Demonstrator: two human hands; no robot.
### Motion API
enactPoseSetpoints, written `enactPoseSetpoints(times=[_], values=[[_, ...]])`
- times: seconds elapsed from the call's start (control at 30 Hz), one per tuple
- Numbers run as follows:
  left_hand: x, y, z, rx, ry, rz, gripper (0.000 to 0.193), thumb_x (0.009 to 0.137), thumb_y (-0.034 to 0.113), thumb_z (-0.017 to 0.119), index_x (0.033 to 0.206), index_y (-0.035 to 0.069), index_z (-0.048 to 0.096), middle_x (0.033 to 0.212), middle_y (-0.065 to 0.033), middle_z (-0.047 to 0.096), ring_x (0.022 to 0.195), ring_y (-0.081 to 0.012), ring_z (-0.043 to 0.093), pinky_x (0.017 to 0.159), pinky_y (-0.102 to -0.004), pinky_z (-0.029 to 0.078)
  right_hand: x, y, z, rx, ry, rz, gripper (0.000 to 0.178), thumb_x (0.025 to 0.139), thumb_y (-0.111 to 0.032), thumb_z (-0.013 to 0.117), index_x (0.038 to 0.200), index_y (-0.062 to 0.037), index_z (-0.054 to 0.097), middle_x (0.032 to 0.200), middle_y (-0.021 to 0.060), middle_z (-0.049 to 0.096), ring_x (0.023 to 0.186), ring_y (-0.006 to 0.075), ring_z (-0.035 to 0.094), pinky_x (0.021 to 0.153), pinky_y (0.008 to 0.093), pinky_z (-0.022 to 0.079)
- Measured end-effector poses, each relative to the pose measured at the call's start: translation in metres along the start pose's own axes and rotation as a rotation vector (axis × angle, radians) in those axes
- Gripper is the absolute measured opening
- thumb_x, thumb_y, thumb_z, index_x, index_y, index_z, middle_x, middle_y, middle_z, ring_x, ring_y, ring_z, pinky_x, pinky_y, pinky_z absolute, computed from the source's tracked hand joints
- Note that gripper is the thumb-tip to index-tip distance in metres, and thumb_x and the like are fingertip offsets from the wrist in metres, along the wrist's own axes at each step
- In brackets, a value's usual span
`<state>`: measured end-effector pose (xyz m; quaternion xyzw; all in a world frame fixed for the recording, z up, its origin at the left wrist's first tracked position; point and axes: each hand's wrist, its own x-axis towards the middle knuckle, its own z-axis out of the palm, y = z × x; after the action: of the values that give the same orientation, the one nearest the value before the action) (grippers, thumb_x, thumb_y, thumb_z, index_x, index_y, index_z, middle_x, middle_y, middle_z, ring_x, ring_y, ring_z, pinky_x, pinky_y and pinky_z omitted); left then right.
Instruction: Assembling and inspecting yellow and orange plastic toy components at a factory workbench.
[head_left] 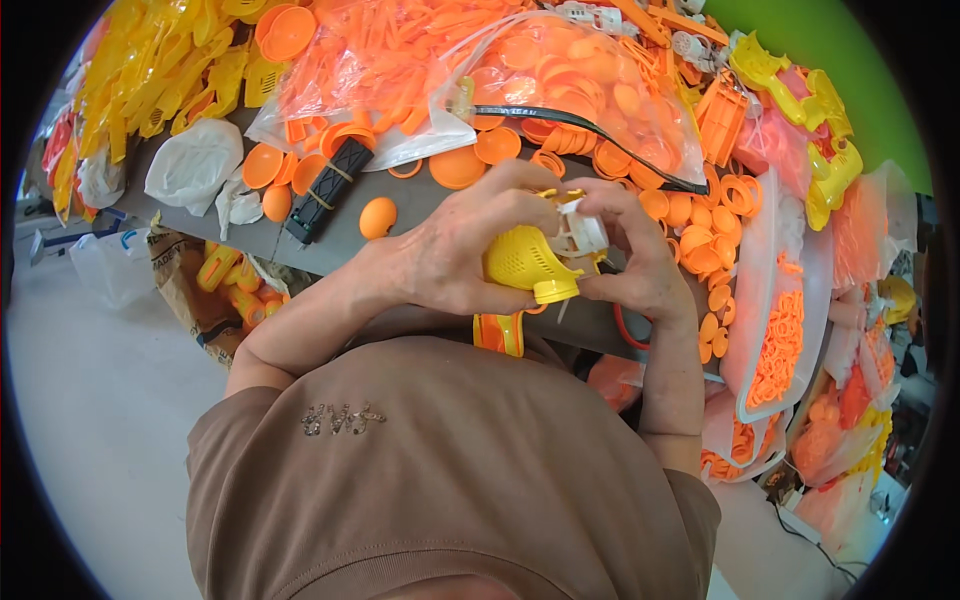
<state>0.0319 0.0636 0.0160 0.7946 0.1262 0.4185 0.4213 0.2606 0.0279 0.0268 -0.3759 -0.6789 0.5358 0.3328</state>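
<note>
My left hand [450,245] is closed round a yellow plastic shell [520,262] with rows of small holes and a round nozzle-like end. At its right side, the fingers of my right hand [640,260] grip a white plastic part [584,236], which sits against the shell's open side. Both hands meet in front of my chest, over the near edge of the table. Just below the shell a yellow and orange plastic piece [498,335] shows; whether it is joined to the shell I cannot tell. My fingers partly hide the white part.
Clear bags of orange parts [590,90] cover the table's far side. Yellow parts [170,70] are heaped at far left. A black block with a band [330,190] and an orange ball [378,217] lie left of my hands. A bin of orange rings [780,345] stands right.
</note>
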Motion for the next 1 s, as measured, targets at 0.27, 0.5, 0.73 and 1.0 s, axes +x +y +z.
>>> enactPoseSetpoints(times=[0.27, 0.5, 0.73, 1.0], values=[[-0.010, 0.028, 0.000, 0.135, -0.072, 0.159, 0.054, 0.062, 0.016, 0.074, 0.110, 0.011, 0.050, 0.107, -0.0202, 0.046, 0.085, -0.0389, 0.053, 0.070, -0.0445, 0.046, -0.030, 0.028, 0.002, 0.071, 0.206, -0.042, 0.073, 0.062, -0.010, 0.082, 0.119, -0.0109, 0.037, 0.131, 0.0204, 0.037, 0.114, 0.0299, 0.047, 0.094, 0.0397, 0.042], [-0.021, 0.052, -0.023, 0.186, 0.171, 0.267, 0.049, 0.067, 0.016, 0.074, 0.109, 0.005, 0.053, 0.109, -0.0216, 0.050, 0.088, -0.0392, 0.054, 0.073, -0.0423, 0.046, -0.042, 0.038, -0.006, 0.089, 0.370, -0.023, 0.070, 0.064, -0.006, 0.077, 0.121, -0.0093, 0.036, 0.134, 0.0197, 0.036, 0.120, 0.0304, 0.043, 0.099, 0.0403, 0.038], [-0.053, 0.064, -0.101, -0.181, 0.756, -0.063, 0.073, 0.069, 0.007, 0.070, 0.132, 0.006, 0.031, 0.117, -0.0154, 0.049, 0.100, -0.0258, 0.057, 0.082, -0.0416, 0.050, -0.025, 0.044, 0.018, 0.067, 0.351, -0.049, 0.070, 0.066, -0.005, 0.071, 0.126, -0.0069, 0.035, 0.134, 0.0180, 0.038, 0.123, 0.0274, 0.040, 0.104, 0.0380, 0.031], [-0.237, 0.072, -0.298, -0.418, 1.640, -0.026, 0.042, 0.086, 0.037, 0.059, 0.119, 0.013, 0.048, 0.111, -0.0214, 0.055, 0.101, -0.0343, 0.057, 0.088, -0.0548, 0.046, -0.022, 0.045, 0.035, -0.007, 0.486, -0.056, 0.069, 0.067, 0.004, 0.065, 0.128, -0.0043, 0.033, 0.124, 0.0127, 0.042, 0.117, 0.0241, 0.042, 0.102, 0.0355, 0.030]])
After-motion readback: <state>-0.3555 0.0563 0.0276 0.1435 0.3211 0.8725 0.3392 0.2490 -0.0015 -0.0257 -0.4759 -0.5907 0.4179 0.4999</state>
